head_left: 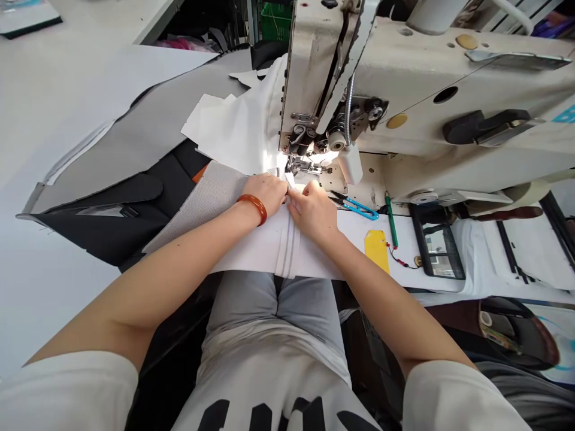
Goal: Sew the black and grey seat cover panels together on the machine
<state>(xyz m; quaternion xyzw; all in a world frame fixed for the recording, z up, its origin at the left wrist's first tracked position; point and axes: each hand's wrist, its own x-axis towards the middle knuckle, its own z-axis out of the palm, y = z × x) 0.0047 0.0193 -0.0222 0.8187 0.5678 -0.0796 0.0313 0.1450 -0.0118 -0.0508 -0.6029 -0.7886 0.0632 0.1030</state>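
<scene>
In the head view a large grey and white fabric piece (179, 230) lies under the sewing machine's needle area (305, 166), its white part hanging toward my lap. My left hand (266, 193), with an amber bangle (254, 206) on the wrist, rests on this fabric just in front of the presser foot. Close beside it, my right hand (312, 209) has thumb and fingers pinched together at the fabric's edge, by a small white strip (290, 178). The left fingertips are partly hidden where the two hands meet. A lit patch surrounds the needle.
The sewing machine (417, 78) fills the upper right. Blue thread snips (357, 206), a green pen (392, 221), a yellow tag (376, 250) and a black-framed phone-like device (436, 242) lie right of my hands. A white table (67, 120) extends left under more fabric.
</scene>
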